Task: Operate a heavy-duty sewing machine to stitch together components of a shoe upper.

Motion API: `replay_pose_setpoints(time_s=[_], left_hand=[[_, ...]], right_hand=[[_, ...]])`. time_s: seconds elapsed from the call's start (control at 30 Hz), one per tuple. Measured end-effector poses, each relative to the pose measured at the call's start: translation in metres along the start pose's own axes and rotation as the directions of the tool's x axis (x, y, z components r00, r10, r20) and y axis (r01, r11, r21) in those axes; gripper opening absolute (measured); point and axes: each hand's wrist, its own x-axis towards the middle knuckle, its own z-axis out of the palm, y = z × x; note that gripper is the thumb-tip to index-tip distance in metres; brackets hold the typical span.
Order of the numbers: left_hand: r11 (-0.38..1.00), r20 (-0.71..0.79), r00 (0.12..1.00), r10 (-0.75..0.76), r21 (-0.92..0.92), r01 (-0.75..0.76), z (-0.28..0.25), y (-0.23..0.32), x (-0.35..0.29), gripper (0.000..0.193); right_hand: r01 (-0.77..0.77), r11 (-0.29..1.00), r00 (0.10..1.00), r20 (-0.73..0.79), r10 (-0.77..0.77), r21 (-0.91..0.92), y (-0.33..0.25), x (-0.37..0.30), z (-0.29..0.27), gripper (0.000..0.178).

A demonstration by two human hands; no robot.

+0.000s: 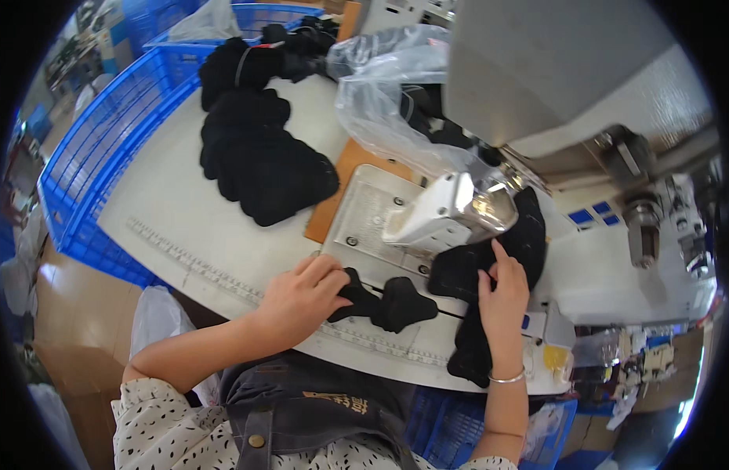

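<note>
My left hand (302,301) is at the table's front, fingers curled and closed on the edge of a small black fabric piece (355,296). Beside it on the right lies another lobed black fabric piece (402,304); a thin dark line runs from it toward the right. My right hand (504,294), a bracelet at its wrist, bends its thumb and fingers on a larger black fabric piece (458,270) just in front of the sewing machine head (439,215). More black fabric (529,235) stretches behind that hand and down to the table's front edge. The needle area is hidden.
A fanned stack of black fabric pieces (262,164) lies at the left of the white table (176,211). Blue crates (121,149) stand beyond its left edge. Clear plastic bags (380,102) lie behind the machine. The machine's grey body (553,63) overhangs the far right.
</note>
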Motion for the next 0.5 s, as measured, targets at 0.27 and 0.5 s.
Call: replay_pose_setpoints(time_s=[0.27, 0.5], left_hand=[[0.484, 0.467, 0.851, -0.242, -0.702, 0.523, -0.038, 0.009, 0.042, 0.014], [0.520, 0.320, 0.947, 0.015, -0.812, 0.266, -0.039, 0.044, 0.067, 0.019]], right_hand=[[-0.100, 0.822, 0.962, -0.156, 0.223, 0.561, -0.020, -0.011, -0.059, 0.009], [-0.077, 0.486, 0.972, -0.043, 0.231, 0.871, -0.084, -0.024, -0.064, 0.022]])
